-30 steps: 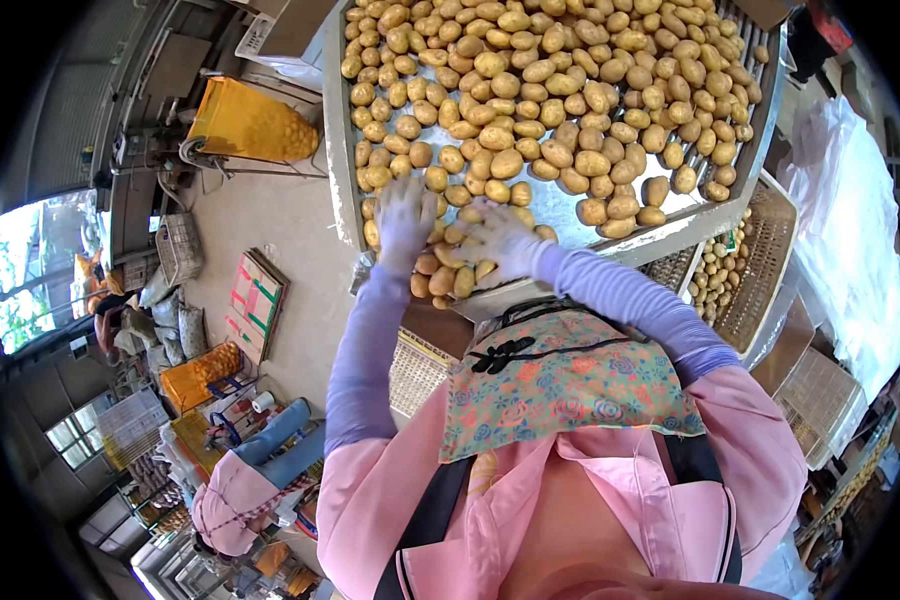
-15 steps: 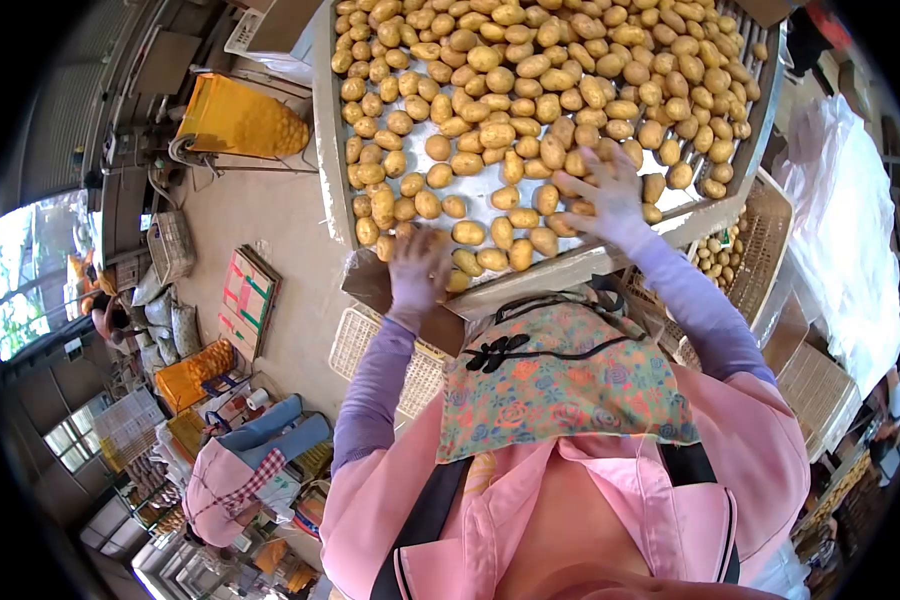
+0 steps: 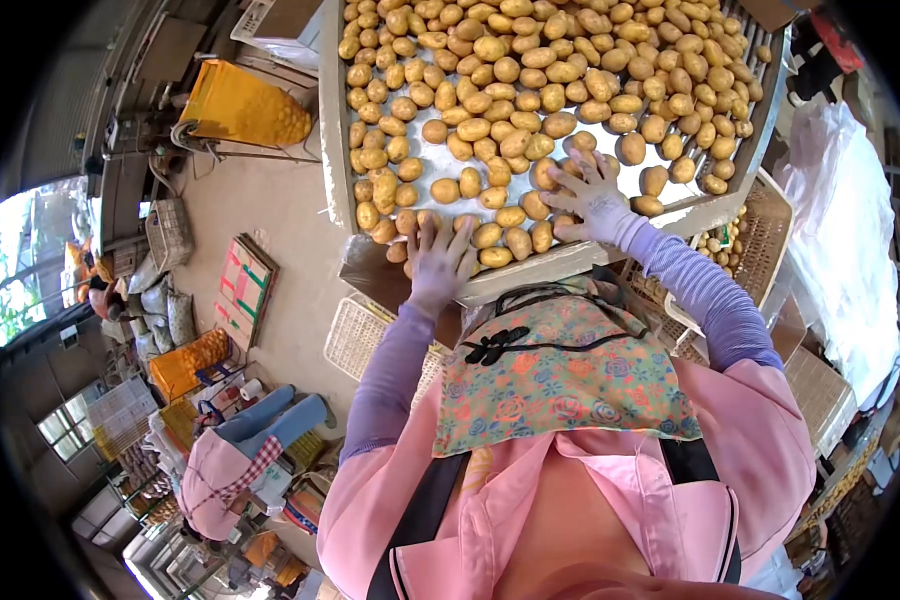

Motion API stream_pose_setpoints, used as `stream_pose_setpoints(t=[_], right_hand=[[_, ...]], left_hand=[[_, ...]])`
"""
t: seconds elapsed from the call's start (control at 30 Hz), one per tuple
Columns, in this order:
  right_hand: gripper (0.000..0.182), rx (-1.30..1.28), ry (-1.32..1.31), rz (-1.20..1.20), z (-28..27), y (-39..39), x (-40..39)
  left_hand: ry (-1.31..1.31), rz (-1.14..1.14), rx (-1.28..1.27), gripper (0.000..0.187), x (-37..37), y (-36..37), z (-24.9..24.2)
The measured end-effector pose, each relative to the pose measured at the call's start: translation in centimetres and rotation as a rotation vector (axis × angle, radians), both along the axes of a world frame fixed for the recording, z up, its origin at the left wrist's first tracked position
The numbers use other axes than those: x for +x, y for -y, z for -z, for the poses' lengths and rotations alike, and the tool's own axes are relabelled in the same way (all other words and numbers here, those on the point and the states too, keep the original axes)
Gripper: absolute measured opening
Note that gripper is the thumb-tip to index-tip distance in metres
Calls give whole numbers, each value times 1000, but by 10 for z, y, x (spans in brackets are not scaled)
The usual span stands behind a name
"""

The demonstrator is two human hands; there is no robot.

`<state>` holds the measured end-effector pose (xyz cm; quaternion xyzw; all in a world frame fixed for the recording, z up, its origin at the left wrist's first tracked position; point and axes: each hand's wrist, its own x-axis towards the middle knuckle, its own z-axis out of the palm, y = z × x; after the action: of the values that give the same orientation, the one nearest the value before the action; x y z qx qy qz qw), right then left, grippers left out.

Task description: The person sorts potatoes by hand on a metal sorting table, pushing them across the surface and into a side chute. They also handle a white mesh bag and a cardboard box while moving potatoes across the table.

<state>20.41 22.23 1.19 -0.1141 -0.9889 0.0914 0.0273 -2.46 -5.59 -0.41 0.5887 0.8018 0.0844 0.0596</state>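
Several potatoes [image 3: 530, 75] lie over a sorting table [image 3: 336, 150] with a raised rim, thick at the far side and thinner near me. My left hand [image 3: 440, 262], gloved, rests with fingers spread against potatoes at the near left edge, where the rim has a gap. My right hand [image 3: 597, 203], also gloved, lies with spread fingers on potatoes right of the middle, close to the near rim. Neither hand is wrapped round a potato. Bare metal shows between the potatoes in front of both hands.
Below the table are a white plastic crate [image 3: 355, 338] at the left and a basket with potatoes [image 3: 767, 245] at the right. Clear plastic sheeting [image 3: 840, 240] hangs at the right. Another person [image 3: 215, 485] bends over at the lower left; a yellow sack [image 3: 245, 105] stands farther off.
My left hand has moved slightly right and its fingers have spread. My right hand has shifted a little left and nearer me. Potatoes near both hands have shifted.
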Motion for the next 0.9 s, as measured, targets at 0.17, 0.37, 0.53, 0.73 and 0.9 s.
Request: stream_pose_setpoints(t=[0.17, 0.37, 0.53, 0.73, 0.9], right_hand=[[55, -134, 232, -208, -9, 37, -44], [60, -124, 170, -272, 25, 101, -96], [36, -526, -233, -583, 20, 21, -60], [65, 120, -199, 552, -7, -137, 4], [106, 80, 235, 664, -8, -112, -70]], left_hand=[[111, -244, 43, 25, -39, 47, -14], [-172, -144, 185, 45, -85, -70, -33], [-8, -242, -105, 80, 0, -116, 12], [-83, 137, -99, 79, -31, -40, 6], [14, -261, -52, 77, -78, -129, 14]])
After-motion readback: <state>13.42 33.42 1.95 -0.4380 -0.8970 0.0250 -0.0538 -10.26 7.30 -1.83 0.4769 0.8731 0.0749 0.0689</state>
